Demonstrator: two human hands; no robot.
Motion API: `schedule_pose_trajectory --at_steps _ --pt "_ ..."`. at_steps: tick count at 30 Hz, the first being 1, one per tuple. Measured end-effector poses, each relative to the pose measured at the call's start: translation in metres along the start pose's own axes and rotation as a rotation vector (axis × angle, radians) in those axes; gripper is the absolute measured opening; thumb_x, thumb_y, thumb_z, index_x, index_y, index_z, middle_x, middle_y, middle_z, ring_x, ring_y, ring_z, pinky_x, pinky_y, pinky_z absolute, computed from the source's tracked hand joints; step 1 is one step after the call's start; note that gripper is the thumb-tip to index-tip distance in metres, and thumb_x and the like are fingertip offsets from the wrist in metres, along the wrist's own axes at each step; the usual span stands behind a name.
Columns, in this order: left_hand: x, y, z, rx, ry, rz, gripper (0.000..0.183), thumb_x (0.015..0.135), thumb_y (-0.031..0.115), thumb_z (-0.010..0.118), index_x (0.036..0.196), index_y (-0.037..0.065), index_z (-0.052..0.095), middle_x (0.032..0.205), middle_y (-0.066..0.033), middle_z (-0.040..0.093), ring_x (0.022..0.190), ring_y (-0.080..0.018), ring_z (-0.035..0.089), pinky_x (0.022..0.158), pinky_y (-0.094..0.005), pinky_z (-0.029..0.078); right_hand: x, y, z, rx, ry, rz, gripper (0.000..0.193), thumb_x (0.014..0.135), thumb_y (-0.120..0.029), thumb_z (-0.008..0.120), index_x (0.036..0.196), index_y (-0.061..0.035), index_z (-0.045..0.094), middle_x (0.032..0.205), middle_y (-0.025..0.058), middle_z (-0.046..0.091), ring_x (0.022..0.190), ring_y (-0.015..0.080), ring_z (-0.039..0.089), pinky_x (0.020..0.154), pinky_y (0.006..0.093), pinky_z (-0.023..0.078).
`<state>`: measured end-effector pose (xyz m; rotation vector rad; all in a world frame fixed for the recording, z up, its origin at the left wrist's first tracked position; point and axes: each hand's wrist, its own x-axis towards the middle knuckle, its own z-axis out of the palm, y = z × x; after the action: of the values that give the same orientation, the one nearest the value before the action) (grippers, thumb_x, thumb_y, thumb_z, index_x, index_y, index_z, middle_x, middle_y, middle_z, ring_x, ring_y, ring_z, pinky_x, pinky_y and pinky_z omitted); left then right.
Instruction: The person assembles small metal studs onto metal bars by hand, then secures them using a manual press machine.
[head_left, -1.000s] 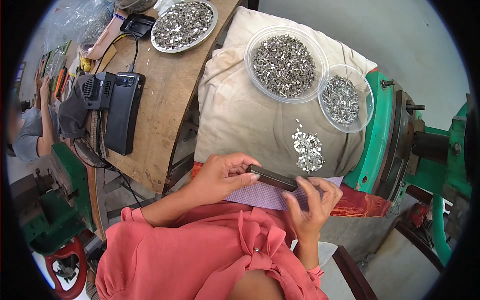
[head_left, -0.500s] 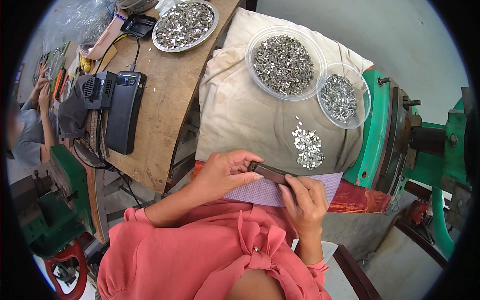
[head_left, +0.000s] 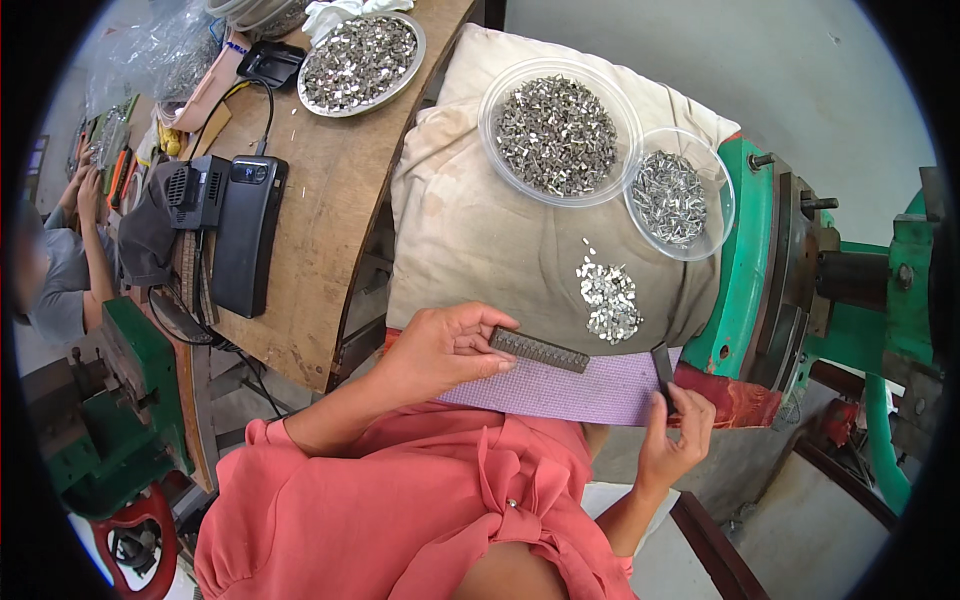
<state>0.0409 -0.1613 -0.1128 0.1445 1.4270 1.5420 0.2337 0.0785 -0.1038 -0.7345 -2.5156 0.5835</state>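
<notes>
Between the thumb and fingers of my left hand (head_left: 440, 345) is one end of a dark metal block (head_left: 543, 350) with a row of small notches along its face. It is held over a purple textured mat (head_left: 570, 394) at the cushion's near edge. My right hand (head_left: 678, 440) grips a narrow dark flat bar (head_left: 664, 370), its tip pointing away from me at the mat's right end. Block and bar are apart. Just beyond them lies a loose pile of small shiny metal pieces (head_left: 610, 305) on the beige cloth cushion (head_left: 470, 250).
Two clear plastic bowls, a large one (head_left: 486, 130) and a smaller one (head_left: 728, 215), hold small metal parts. Left, a wooden table (head_left: 335, 210) carries a full metal dish (head_left: 418, 75) and a black power bank (head_left: 248, 235). Green machinery (head_left: 742, 270) borders the cushion. Another person (head_left: 65, 265) sits far left.
My right hand has moved right and toward me with the flat bar, away from the block. The block's notched face now shows. My left hand keeps its hold.
</notes>
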Motion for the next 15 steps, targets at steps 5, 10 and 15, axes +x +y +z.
schedule_pose_trajectory --at_steps 5,10,15 --pt "-0.001 -0.001 -0.004 0.026 -0.049 -0.013 0.034 0.096 0.006 0.067 0.127 -0.004 0.057 0.105 -0.0095 0.069 0.096 -0.0124 0.070 0.081 -0.0243 0.056 0.025 -0.043 0.026 0.062 -0.276 -0.301 0.044 0.070 -0.020 0.086 0.110 -0.0085 0.072 0.103 0.0063 0.065 0.099 0.0278 0.058 0.088 0.0415 0.045" --pt "-0.005 0.002 -0.005 -0.002 -0.046 -0.034 0.040 0.109 0.028 0.047 0.127 -0.005 0.059 0.106 -0.0108 0.069 0.094 -0.0159 0.071 0.084 -0.0271 0.058 0.050 -0.066 0.047 0.125 -0.405 -0.508 0.041 0.071 -0.022 0.082 0.109 -0.0113 0.070 0.102 0.0015 0.063 0.101 0.0241 0.057 0.091 0.0402 0.040" --pt "-0.005 0.008 -0.013 -0.068 -0.146 -0.162 0.044 0.109 0.033 0.044 0.127 -0.004 0.060 0.104 -0.0135 0.070 0.088 -0.0167 0.072 0.079 -0.0275 0.059 0.057 -0.068 0.042 0.195 -0.439 -0.610 0.039 0.064 -0.019 0.083 0.102 -0.0157 0.071 0.094 -0.0028 0.064 0.095 0.0202 0.059 0.084 0.0384 0.035"
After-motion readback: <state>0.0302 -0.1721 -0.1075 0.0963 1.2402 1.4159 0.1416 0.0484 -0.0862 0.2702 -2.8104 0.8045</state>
